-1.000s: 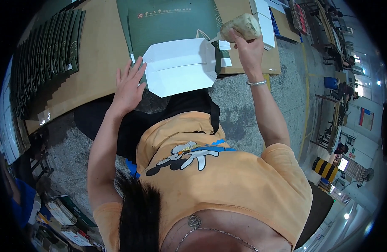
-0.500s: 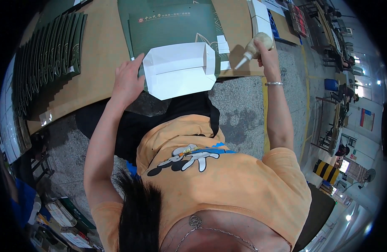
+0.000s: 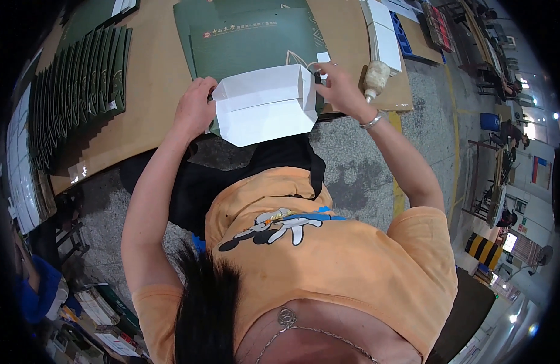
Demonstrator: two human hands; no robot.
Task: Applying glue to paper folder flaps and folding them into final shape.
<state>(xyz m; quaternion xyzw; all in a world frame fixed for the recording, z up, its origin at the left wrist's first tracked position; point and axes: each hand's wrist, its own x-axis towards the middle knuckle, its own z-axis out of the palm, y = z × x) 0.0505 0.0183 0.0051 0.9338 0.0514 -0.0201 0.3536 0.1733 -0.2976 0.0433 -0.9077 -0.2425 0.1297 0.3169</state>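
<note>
A green paper bag lies at the table's near edge, its white bottom flaps (image 3: 264, 109) folded out toward me. My left hand (image 3: 196, 106) is closed on the bag's left side, fingers curled at the edge. At the right end, my right hand (image 3: 342, 90) grips the bag's edge between thumb and fingers; the fingertips are partly hidden. Just right of that hand, a cloudy squeeze bottle (image 3: 377, 77) rests by the table edge, its white nozzle pointing toward me. Flat green bag sheets (image 3: 249, 45) with gold print lie beyond the bag.
Several folded green bags (image 3: 79, 91) stand in a row on the left of the brown table (image 3: 149, 79). White card stacks (image 3: 382, 33) and a blue tray (image 3: 401, 33) sit at the far right. Concrete floor (image 3: 352, 164) shows below the table edge.
My right hand has let go of the squeeze bottle, set it down on the table, and moved left to the bag's right end. My left hand has closed on the bag's left side.
</note>
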